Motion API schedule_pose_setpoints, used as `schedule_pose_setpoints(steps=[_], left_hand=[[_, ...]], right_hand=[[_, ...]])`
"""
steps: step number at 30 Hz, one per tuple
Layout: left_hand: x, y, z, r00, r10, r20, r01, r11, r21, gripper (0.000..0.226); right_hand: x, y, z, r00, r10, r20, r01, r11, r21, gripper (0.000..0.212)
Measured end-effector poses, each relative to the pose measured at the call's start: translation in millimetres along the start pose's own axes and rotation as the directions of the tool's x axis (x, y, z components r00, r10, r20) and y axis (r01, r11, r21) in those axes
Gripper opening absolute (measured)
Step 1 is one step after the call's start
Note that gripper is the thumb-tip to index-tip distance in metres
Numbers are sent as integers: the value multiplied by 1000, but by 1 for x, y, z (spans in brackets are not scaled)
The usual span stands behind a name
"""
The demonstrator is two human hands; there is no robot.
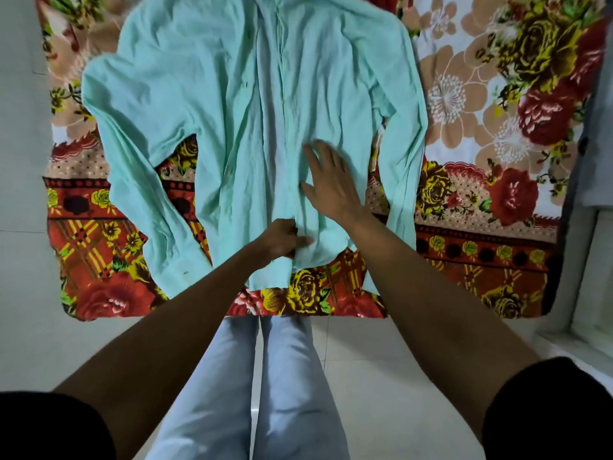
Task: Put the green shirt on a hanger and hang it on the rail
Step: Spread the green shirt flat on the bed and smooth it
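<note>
While the green shirt [252,127] lies spread face up on the flowered blanket [481,127], collar away from me and hem toward my legs [285,376], my left hand [282,240] pinches a fold of cloth at the front edge near the hem, and my right hand [331,180] rests flat on the right front panel with fingers straight, holding nothing. Neither hanger nor rail appears in view, so I judge the task to be at an early stage. Risk one: a lift from the left grip alone would, I expect, drag the shirt by its hem and bunch the body, since the cloth is thin and already creased. Risk two: the front seems to be open along the middle, so one panel may slide off the other when the shirt is raised. Risk three: both sleeves lie loose beside the body, the left one angled out across the blanket, and could twist or trail. Around the work area, pale floor tiles [381,360] border the blanket, and a grey cloth [593,144] shows at the right edge. Nothing lies across the shirt itself except my hands.
</note>
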State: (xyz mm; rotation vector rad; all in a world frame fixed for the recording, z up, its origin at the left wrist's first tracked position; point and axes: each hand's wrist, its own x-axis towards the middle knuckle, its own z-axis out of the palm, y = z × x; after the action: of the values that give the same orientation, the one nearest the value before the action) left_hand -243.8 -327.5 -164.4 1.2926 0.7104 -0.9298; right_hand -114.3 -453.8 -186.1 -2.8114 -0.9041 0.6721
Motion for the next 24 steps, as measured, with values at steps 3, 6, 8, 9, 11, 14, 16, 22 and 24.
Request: schedule_pose_setpoints(steps=[3, 6, 8, 9, 11, 14, 16, 22, 24], left_hand=[[-5, -10, 3, 994, -105, 41, 99, 987, 127, 32], [-12, -16, 3, 948, -295, 121, 256, 931, 261, 34], [-18, -7, -3, 897, -411, 162, 332, 869, 367, 36], [-20, 4, -11, 892, -425, 153, 339, 853, 396, 39], [-20, 28, -33, 944, -323, 75, 265, 871, 413, 40], [-2, 74, -81, 951, 122, -282, -2, 920, 391, 23], [14, 108, -112, 788, 361, -499, -141, 895, 424, 15], [56, 163, -176, 685, 548, -480, -261, 799, 541, 51], [65, 159, -191, 740, 532, -411, -245, 783, 572, 62]], right_hand=[[-13, -1, 8, 992, 32, 121, -32, 999, -2, 103], [-17, -5, 8, 963, 72, 261, -51, 995, -89, 127], [-13, -16, 1, 954, 132, 270, -95, 985, -144, 126], [-6, -23, -7, 961, 166, 221, -139, 981, -132, 113], [11, -37, -21, 980, 198, 14, -198, 979, -41, 67], [56, -61, -41, 957, 240, -164, -178, 930, 322, 34], [94, -75, -51, 951, 284, -119, -167, 800, 577, 32], [176, -98, -64, 958, 287, 21, -247, 779, 576, 47], [188, -102, -61, 917, 379, 122, -380, 745, 548, 60]])
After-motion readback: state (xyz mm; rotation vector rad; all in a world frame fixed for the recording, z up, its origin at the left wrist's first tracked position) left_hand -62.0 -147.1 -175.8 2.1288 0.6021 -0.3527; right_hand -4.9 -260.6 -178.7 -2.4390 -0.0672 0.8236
